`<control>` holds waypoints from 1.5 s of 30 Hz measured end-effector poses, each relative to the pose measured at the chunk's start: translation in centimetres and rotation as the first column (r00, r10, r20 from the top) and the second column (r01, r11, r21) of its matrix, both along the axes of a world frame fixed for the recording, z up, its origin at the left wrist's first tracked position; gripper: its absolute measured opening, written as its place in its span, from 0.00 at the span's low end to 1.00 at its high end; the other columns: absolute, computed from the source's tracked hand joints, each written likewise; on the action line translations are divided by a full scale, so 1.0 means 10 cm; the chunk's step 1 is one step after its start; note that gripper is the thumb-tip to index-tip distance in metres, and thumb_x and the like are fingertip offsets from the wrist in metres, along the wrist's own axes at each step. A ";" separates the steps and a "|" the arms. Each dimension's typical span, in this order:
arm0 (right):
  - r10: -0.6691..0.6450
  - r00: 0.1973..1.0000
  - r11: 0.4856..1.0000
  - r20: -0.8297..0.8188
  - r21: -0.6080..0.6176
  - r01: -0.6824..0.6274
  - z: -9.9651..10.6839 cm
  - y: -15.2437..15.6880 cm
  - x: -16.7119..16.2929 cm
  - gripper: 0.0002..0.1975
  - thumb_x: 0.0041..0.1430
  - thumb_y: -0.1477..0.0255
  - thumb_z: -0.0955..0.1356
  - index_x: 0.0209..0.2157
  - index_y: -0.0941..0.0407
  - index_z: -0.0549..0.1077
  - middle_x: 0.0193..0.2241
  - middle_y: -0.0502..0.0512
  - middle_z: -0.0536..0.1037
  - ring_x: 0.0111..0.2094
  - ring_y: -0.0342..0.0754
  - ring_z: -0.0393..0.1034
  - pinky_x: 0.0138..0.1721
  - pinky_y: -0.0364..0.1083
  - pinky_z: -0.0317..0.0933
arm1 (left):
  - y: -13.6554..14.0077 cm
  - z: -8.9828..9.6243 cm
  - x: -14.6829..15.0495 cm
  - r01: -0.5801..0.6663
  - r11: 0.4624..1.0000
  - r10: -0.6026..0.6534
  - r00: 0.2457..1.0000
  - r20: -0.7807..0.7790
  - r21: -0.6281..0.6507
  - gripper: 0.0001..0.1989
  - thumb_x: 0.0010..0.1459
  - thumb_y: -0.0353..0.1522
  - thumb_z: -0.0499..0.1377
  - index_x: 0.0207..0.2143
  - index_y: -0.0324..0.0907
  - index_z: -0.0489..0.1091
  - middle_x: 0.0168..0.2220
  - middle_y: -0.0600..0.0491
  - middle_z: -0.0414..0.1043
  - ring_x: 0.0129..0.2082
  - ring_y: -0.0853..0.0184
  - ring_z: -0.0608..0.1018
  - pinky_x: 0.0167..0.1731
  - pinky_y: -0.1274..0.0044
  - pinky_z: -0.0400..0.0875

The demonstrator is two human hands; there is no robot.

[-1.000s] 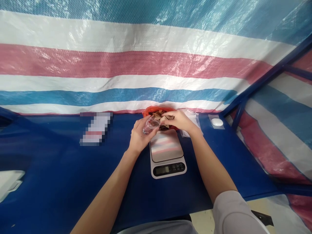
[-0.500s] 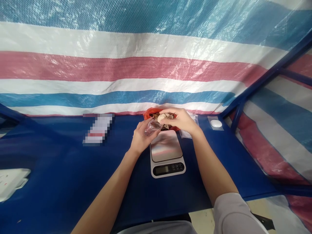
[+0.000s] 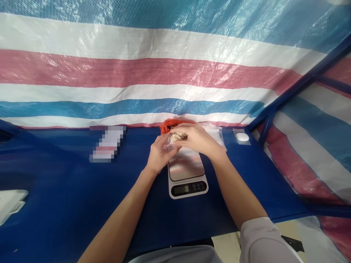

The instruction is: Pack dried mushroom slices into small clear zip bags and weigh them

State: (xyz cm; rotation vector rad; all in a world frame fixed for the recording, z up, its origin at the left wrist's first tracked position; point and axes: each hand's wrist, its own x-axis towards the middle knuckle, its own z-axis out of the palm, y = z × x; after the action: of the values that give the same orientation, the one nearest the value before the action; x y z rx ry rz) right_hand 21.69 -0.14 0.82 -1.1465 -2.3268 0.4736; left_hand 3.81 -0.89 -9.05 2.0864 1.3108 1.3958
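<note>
My left hand [image 3: 159, 153] is closed around a small clear plastic cup [image 3: 166, 146], tilted above the far end of a white digital kitchen scale [image 3: 186, 166]. Between the fingers of my right hand [image 3: 196, 138] are pale, cream-coloured dried pieces [image 3: 177, 137], held at the cup's mouth; their exact kind I cannot make out. Behind both hands lies a red plastic bag [image 3: 165, 126], whose contents are now mostly covered by my right hand. The scale's mirror-like plate shows reflected stripes.
Clear plastic bags [image 3: 215, 133] lie right of the red bag. A white oval object [image 3: 242, 137] rests on a small clear bag further right. A blurred-out packet [image 3: 109, 144] is at the left, and a white power strip [image 3: 12, 204] at the left edge. Striped sheeting [image 3: 137, 73] hangs behind the table.
My right hand has moved left and slightly down, bringing the pale pieces from above the red bag to the cup's mouth. My left hand stays nearly in place.
</note>
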 end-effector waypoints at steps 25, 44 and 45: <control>0.083 0.962 0.994 -0.260 -0.053 -0.100 -0.08 0.06 0.08 0.09 0.61 0.75 0.71 0.39 0.51 0.84 0.43 0.50 0.84 0.47 0.50 0.78 0.49 0.47 0.71 | 0.01 0.14 -0.05 0.139 0.990 -0.136 0.988 0.068 -0.032 0.20 0.55 0.41 0.68 0.47 0.41 0.78 0.46 0.47 0.81 0.46 0.57 0.81 0.49 0.68 0.76; 0.076 0.975 0.988 -0.209 -0.116 -0.102 -0.09 0.05 0.11 0.10 0.61 0.73 0.71 0.42 0.51 0.84 0.39 0.50 0.85 0.38 0.47 0.79 0.42 0.45 0.70 | -0.02 0.07 -0.09 0.102 0.993 -0.089 0.978 0.188 -0.065 0.25 0.54 0.42 0.69 0.51 0.40 0.77 0.47 0.46 0.81 0.46 0.56 0.81 0.51 0.66 0.75; 0.084 0.980 0.990 -0.182 -0.100 -0.103 -0.10 0.05 0.10 0.09 0.61 0.73 0.71 0.41 0.51 0.84 0.38 0.50 0.85 0.37 0.47 0.78 0.40 0.45 0.69 | -0.03 0.07 -0.09 0.106 0.992 -0.093 0.979 0.183 -0.065 0.25 0.54 0.42 0.69 0.51 0.40 0.77 0.47 0.46 0.81 0.47 0.56 0.81 0.51 0.66 0.75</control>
State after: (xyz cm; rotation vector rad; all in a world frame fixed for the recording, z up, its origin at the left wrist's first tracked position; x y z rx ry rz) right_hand 22.65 0.34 -0.16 -1.0023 -2.2295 0.7155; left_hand 2.95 -1.15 -8.35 1.9009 1.1525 1.4326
